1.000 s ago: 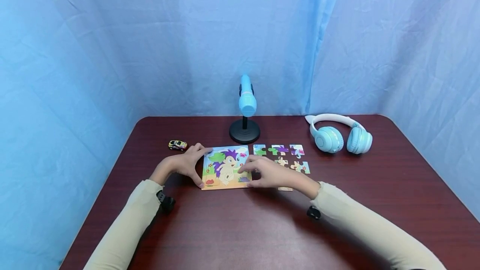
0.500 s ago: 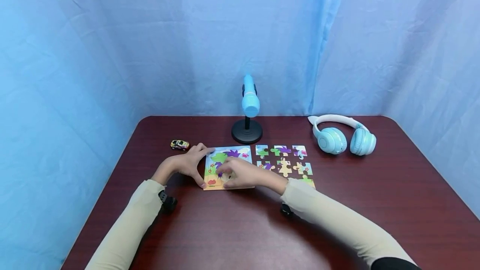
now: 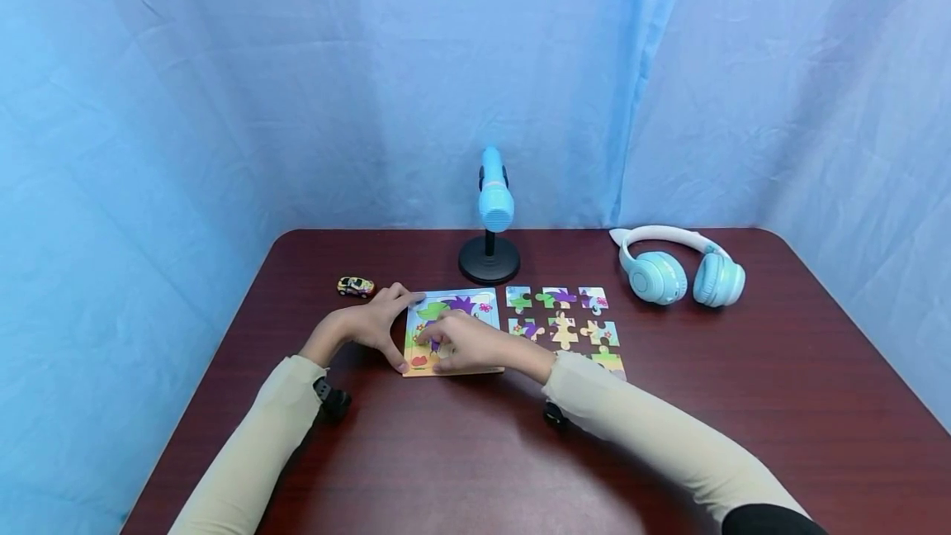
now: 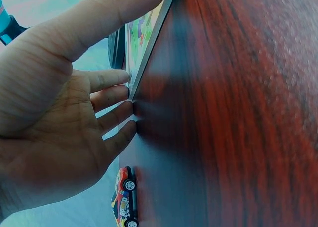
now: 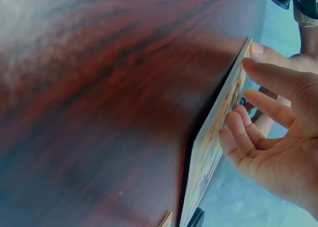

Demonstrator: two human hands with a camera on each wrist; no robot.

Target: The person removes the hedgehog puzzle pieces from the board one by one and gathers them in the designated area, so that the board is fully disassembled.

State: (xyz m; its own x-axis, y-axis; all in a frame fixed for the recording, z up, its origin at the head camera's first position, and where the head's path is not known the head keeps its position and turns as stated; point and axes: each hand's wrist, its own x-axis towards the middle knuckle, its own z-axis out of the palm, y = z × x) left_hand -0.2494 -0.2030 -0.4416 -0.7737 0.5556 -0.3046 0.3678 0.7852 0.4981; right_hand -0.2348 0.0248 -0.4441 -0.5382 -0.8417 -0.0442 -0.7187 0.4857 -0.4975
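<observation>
A flat puzzle board [image 3: 486,304] with a purple-haired hedgehog picture lies mid-table. My left hand [image 3: 375,322] spans its left side, thumb at the near corner and fingers at the far one. The left wrist view shows those fingers [image 4: 110,99] nearly straight against the board's edge. Over the board's near left part, my right hand [image 3: 475,343] pinches a puzzle piece [image 3: 420,361] low against the picture. The fingers largely hide this piece. In the right wrist view its other fingers [image 5: 238,137] are bent close to the board.
Several loose puzzle pieces [image 3: 563,330] lie in rows right of the board; the right forearm covers part of them. A toy car [image 3: 356,286] sits left, a blue microphone [image 3: 495,206] stands behind, and cat-ear headphones [image 3: 657,277] rest at the back right.
My right hand has moved left from the board's right edge to its near left part, then slightly further left. The left hand has stayed at the board's left side.
</observation>
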